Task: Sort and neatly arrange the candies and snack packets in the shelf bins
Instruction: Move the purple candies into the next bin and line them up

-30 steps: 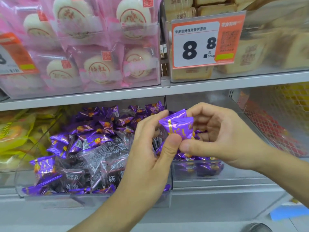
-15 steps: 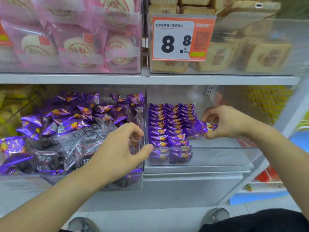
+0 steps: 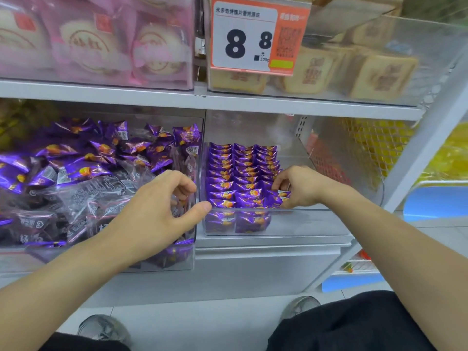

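In the clear bin point(image 3: 304, 225), right hand point(image 3: 300, 188) pinches a purple candy point(image 3: 281, 196).

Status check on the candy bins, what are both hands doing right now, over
Right hand pinching a purple candy at the front of the neat rows. Left hand empty, fingers curled over the loose pile. Nothing in the way.

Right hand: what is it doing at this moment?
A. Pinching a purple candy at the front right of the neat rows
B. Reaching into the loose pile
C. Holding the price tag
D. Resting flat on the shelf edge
A: the right hand pinches a purple candy beside the neat rows in the right bin.
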A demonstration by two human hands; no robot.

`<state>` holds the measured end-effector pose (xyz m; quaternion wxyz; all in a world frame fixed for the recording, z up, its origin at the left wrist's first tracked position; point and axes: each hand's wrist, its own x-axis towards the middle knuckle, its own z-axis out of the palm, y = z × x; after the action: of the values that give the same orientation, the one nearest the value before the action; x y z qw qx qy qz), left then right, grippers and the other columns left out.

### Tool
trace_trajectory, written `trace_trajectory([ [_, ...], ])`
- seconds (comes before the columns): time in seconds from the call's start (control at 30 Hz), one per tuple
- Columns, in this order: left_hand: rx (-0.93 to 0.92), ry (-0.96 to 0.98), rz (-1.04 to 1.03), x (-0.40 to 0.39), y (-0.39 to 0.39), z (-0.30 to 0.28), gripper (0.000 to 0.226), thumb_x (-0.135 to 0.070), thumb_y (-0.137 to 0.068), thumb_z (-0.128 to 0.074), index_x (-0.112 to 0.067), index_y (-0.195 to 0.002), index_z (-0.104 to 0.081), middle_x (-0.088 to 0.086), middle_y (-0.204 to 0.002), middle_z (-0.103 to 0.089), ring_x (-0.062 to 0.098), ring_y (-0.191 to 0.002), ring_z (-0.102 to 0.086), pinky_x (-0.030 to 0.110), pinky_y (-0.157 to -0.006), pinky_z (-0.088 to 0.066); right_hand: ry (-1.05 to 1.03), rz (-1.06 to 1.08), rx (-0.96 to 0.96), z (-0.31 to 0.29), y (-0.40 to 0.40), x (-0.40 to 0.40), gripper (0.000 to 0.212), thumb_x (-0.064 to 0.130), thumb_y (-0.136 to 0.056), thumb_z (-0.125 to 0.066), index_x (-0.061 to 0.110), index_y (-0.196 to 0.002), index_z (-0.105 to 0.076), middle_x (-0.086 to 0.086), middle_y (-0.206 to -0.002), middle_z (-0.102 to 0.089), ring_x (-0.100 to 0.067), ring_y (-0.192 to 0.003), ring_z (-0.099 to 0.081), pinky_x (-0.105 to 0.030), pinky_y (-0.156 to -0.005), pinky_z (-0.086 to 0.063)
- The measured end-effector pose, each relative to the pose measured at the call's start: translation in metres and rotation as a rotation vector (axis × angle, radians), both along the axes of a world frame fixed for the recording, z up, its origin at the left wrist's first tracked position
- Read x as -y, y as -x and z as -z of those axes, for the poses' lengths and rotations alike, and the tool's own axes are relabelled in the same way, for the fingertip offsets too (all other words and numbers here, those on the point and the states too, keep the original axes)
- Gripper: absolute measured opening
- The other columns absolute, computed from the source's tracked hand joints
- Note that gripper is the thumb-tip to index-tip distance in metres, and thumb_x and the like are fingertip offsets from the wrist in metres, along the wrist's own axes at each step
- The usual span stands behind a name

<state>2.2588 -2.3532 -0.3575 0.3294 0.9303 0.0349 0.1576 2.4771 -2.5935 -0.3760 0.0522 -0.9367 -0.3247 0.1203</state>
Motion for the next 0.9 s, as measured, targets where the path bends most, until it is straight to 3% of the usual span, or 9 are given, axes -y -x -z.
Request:
trace_trajectory([
  [0.27,0.018,-0.006,-0.021,0.001,0.000,0.005,0.033,-0.053,-0.079,-0.063,-0.029,-0.099,-0.055,-0.017,-0.096,-0.056,-0.003,-0.091,-0.055,0.012,-0.075,-0.043,-0.048,0.039,0.043,0.000,0.005,-0.001,0.043,0.031,-0.066,-0.088,0.014,-0.099,-0.065,-0.002,-0.093,-0.068,-0.023,-0.086,-0.063,-0.034,-0.078,-0.053],
  [0.37,0.033,-0.011,-0.034,0.004,-0.001,0.010,0.031,-0.050,-0.082,-0.062,-0.027,-0.101,-0.052,-0.016,-0.097,-0.054,-0.007,-0.094,-0.051,0.010,-0.074,-0.041,-0.022,0.087,0.055,-0.003,0.004,0.001,0.050,0.037,-0.062,-0.091,0.012,-0.096,-0.065,0.000,-0.087,-0.065,-0.022,-0.079,-0.059,-0.034,-0.074,-0.051],
  [0.53,0.035,-0.001,-0.029,0.003,-0.001,0.012,0.032,-0.051,-0.082,-0.059,-0.027,-0.101,-0.053,-0.015,-0.097,-0.054,-0.006,-0.093,-0.051,0.010,-0.074,-0.040,-0.117,0.171,-0.060,-0.002,0.001,0.006,0.049,0.029,-0.057,-0.096,0.010,-0.092,-0.068,-0.008,-0.088,-0.071,-0.018,-0.060,-0.067,-0.028,-0.059,-0.055],
  [0.7,0.037,-0.004,-0.024,0.002,-0.002,0.012,0.031,-0.052,-0.082,-0.059,-0.027,-0.100,-0.053,-0.016,-0.097,-0.053,-0.004,-0.092,-0.053,0.016,-0.077,-0.043,-0.101,0.156,-0.019,0.000,0.002,0.006,0.046,0.032,-0.058,-0.095,0.016,-0.094,-0.071,-0.002,-0.095,-0.071,-0.022,-0.086,-0.067,-0.030,-0.074,-0.053],
  [0.9,0.035,-0.008,-0.020,0.001,-0.002,0.012,0.032,-0.053,-0.082,-0.058,-0.027,-0.100,-0.053,-0.015,-0.097,-0.054,-0.002,-0.093,-0.054,0.019,-0.078,-0.044,-0.096,0.144,0.001,-0.002,0.004,0.006,0.044,0.031,-0.059,-0.094,0.016,-0.093,-0.071,-0.002,-0.096,-0.070,-0.023,-0.089,-0.065,-0.033,-0.077,-0.053],
])
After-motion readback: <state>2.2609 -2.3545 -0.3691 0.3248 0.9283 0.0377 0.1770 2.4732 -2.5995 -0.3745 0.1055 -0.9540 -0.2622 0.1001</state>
